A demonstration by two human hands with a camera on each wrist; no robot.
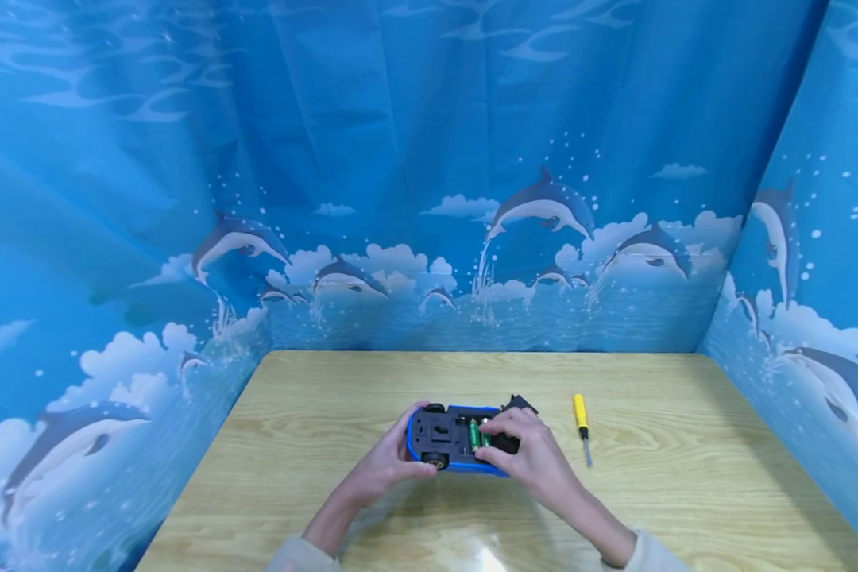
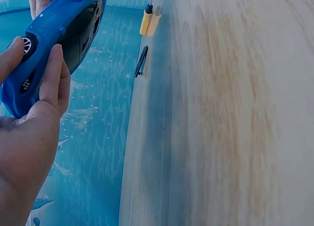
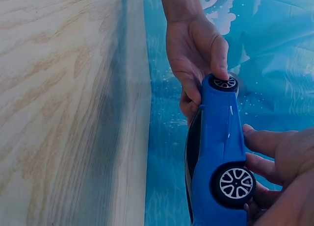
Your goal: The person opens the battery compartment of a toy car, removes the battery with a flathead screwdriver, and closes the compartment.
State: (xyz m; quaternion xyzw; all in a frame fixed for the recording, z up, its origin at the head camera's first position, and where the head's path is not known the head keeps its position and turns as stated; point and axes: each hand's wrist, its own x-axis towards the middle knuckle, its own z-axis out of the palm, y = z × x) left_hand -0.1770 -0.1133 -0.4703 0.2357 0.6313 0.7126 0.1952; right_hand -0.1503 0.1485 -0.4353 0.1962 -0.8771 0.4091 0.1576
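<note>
A blue toy car (image 1: 446,467) is held upside down above the table, its black underside facing up. My left hand (image 1: 389,465) grips one end of it, with the thumb by a wheel (image 2: 28,47). Two green batteries (image 1: 474,435) show in the open compartment of the underside. Over that compartment, my right hand (image 1: 532,453) pinches the right-hand battery (image 1: 485,433) between thumb and fingertips. In the right wrist view the right hand's fingers sit at the car's underside, beside a wheel (image 3: 236,183), and the batteries are hidden.
A small black cover (image 1: 520,403) lies on the table just beyond the right hand. To the right of it is a yellow-handled screwdriver (image 1: 581,417). The wooden table (image 1: 314,389) is bounded by a blue dolphin-print curtain (image 1: 400,199) at the back and sides.
</note>
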